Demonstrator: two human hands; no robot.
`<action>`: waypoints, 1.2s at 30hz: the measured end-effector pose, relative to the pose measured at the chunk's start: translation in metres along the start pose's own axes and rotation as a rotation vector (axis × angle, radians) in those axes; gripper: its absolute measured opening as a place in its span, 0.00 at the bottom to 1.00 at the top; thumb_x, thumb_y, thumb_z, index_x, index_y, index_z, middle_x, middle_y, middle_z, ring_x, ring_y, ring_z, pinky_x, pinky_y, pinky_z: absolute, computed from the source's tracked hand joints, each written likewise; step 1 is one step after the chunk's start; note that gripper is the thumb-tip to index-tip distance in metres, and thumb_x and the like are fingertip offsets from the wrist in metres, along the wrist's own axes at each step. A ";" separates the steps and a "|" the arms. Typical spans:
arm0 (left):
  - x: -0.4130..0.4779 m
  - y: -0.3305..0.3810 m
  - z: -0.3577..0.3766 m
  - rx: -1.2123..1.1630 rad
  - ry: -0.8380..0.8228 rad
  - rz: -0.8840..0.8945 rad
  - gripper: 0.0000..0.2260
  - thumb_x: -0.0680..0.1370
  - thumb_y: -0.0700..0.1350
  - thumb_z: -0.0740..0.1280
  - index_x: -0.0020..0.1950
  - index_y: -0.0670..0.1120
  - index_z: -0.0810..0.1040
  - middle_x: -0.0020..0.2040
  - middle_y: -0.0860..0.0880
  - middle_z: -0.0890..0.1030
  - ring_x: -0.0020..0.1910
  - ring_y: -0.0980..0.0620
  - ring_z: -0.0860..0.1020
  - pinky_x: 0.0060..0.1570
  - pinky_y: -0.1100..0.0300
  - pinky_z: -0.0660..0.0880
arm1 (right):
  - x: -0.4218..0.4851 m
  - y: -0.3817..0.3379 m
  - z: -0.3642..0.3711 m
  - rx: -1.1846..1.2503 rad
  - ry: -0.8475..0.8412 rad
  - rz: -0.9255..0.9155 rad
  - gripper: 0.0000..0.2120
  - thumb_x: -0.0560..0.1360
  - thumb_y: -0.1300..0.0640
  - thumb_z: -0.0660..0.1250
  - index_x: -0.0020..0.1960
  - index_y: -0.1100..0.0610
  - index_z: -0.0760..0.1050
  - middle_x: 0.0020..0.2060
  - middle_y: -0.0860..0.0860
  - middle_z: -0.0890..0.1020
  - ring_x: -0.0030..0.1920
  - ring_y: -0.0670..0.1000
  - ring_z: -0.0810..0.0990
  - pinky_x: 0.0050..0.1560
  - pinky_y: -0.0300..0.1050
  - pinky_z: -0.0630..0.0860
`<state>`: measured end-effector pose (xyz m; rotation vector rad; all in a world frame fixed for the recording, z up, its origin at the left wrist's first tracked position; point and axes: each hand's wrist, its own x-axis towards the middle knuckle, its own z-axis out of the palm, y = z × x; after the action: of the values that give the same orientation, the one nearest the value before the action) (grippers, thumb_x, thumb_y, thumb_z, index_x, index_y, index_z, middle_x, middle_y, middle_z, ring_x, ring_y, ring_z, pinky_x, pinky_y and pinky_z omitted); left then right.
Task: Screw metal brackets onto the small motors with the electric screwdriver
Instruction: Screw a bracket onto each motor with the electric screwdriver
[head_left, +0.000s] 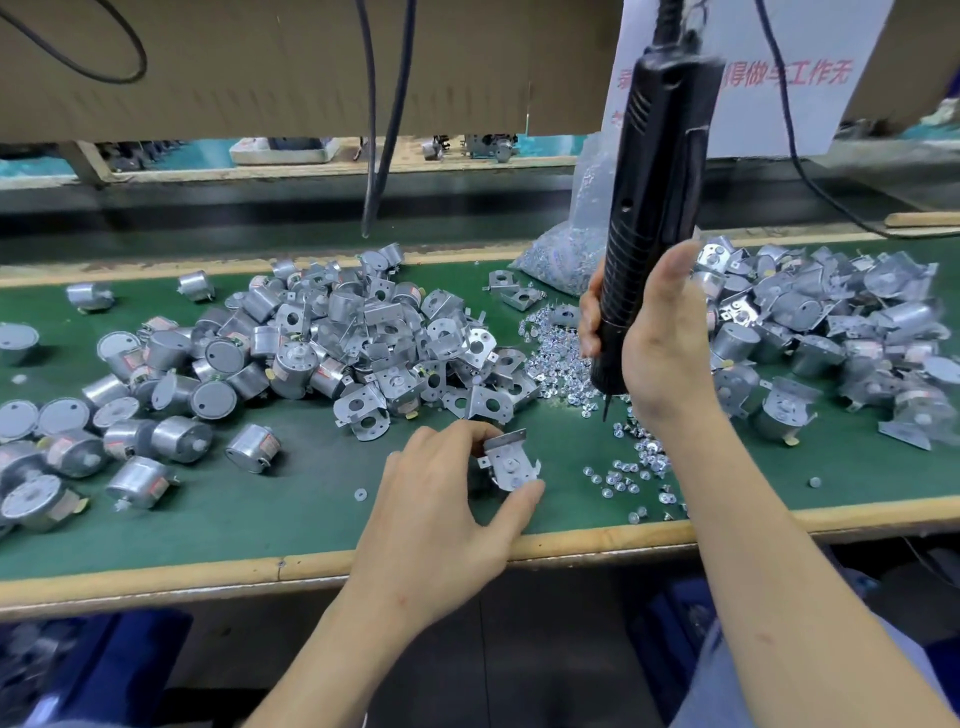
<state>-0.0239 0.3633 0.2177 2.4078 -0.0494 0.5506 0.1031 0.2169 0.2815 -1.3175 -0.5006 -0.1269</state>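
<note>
Left hand (441, 499) sits closest, by the bench edge, where I'm pinching a metal bracket (509, 460) between thumb and fingertips on the green mat (260, 499); the motor beneath barely shows. Right hand (660, 338) is up, fingers wrapped round the electric screwdriver (649, 208), upright, bit pointing down over scattered screws (556, 358). Beyond lies a pile of brackets and motors (415, 343).

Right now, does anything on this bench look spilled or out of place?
Yes: small screws lie spilled loose over the green mat in front of the plastic bag, strays reaching the front edge. A lone washer sits apart near the left hand. Nothing looks damaged.
</note>
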 end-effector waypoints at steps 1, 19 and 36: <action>0.000 0.000 0.000 -0.012 0.004 0.000 0.16 0.74 0.63 0.65 0.56 0.55 0.74 0.47 0.67 0.72 0.49 0.56 0.74 0.52 0.49 0.75 | 0.001 0.003 0.000 -0.006 0.008 -0.005 0.33 0.66 0.18 0.55 0.37 0.47 0.77 0.28 0.49 0.76 0.26 0.51 0.73 0.30 0.44 0.73; -0.001 -0.002 0.002 -0.025 0.002 -0.015 0.08 0.76 0.58 0.63 0.53 0.59 0.71 0.45 0.65 0.75 0.46 0.58 0.73 0.50 0.51 0.73 | 0.005 0.018 0.003 -0.082 0.010 -0.038 0.39 0.68 0.22 0.55 0.43 0.60 0.72 0.30 0.49 0.78 0.28 0.50 0.76 0.33 0.43 0.75; -0.001 -0.005 0.003 0.036 -0.021 0.001 0.18 0.71 0.60 0.70 0.57 0.60 0.69 0.48 0.67 0.73 0.47 0.58 0.72 0.50 0.50 0.74 | 0.003 0.011 0.006 -0.064 0.001 -0.048 0.33 0.69 0.23 0.55 0.40 0.54 0.75 0.30 0.49 0.79 0.28 0.51 0.76 0.31 0.45 0.75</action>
<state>-0.0227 0.3652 0.2125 2.4492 -0.0500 0.5303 0.1080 0.2259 0.2735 -1.3686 -0.5306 -0.1846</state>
